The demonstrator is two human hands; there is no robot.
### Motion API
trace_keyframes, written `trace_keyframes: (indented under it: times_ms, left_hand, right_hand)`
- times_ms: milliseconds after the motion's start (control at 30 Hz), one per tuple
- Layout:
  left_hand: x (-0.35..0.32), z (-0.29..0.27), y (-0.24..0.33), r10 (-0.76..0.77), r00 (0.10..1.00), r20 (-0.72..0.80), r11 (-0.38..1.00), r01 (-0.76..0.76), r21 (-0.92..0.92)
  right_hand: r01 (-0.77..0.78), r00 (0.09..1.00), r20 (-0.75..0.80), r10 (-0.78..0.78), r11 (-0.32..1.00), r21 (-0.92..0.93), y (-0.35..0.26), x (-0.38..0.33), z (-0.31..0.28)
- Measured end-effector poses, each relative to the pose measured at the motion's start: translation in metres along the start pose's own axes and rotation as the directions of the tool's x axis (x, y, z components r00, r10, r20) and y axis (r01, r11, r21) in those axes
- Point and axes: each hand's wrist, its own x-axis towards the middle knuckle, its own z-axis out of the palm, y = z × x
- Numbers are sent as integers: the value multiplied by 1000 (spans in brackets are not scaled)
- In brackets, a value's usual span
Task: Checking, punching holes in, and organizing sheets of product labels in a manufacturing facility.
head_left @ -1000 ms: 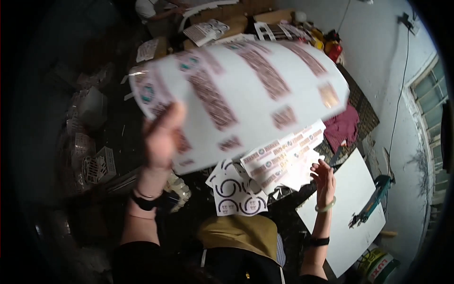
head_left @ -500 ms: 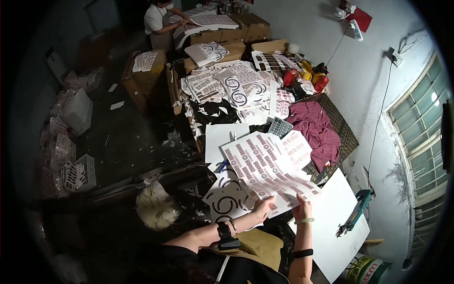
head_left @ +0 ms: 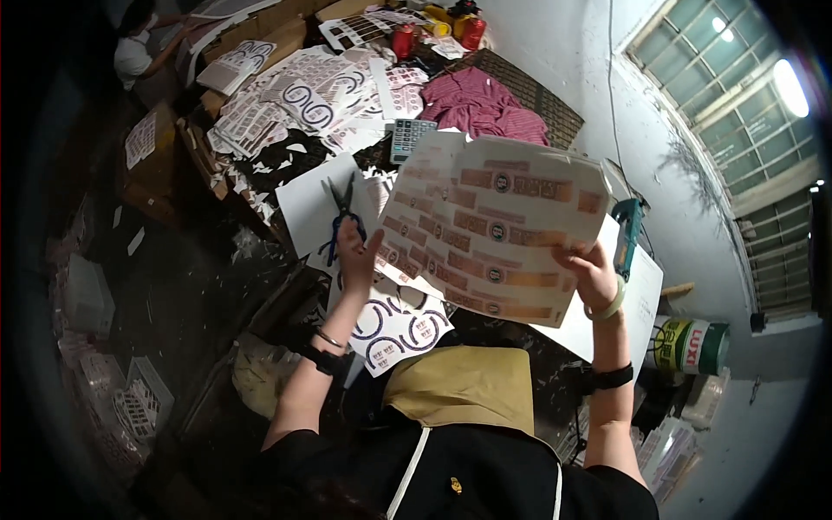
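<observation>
My right hand (head_left: 591,276) grips the right edge of a large printed sheet (head_left: 496,232), held up over the table and bowed. Rows of reddish-brown printed blocks cover it. My left hand (head_left: 354,253) is off the sheet, close to its left edge, with thumb and fingers apart. It reaches over the blue handles of scissors (head_left: 341,201), hiding part of them. The scissors have their blades spread over a white sheet (head_left: 308,208). Below lies a paper with dark curved shapes (head_left: 394,334), partly covered by the printed sheet.
A calculator (head_left: 411,139), a maroon striped cloth (head_left: 487,108) and piles of printed sheets (head_left: 290,95) lie farther back. At right are a white board (head_left: 637,290), a green-handled tool (head_left: 626,234) and a bucket (head_left: 692,345). Another person (head_left: 143,48) stands far left.
My left hand has let go of the printed sheet and moved left to the scissors. My right hand has lifted the sheet up and to the right. The view has turned right.
</observation>
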Motion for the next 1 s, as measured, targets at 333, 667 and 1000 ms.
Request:
trace_keyframes:
  times_ms: [333, 667, 1000]
  left_hand:
    - [73, 141, 31, 58, 676, 735, 937, 217, -274]
    - [-32, 305, -32, 100, 836, 539, 986, -10, -168]
    - [-47, 340, -80, 188, 562, 805, 982, -109, -153]
  right_hand:
    - [211, 937, -222, -269, 944, -253, -63, -103, -194]
    - [302, 857, -416, -306, 950, -76, 157, -128, -422]
    - [159, 779, -598, -189, 982, -103, 285, -125, -481]
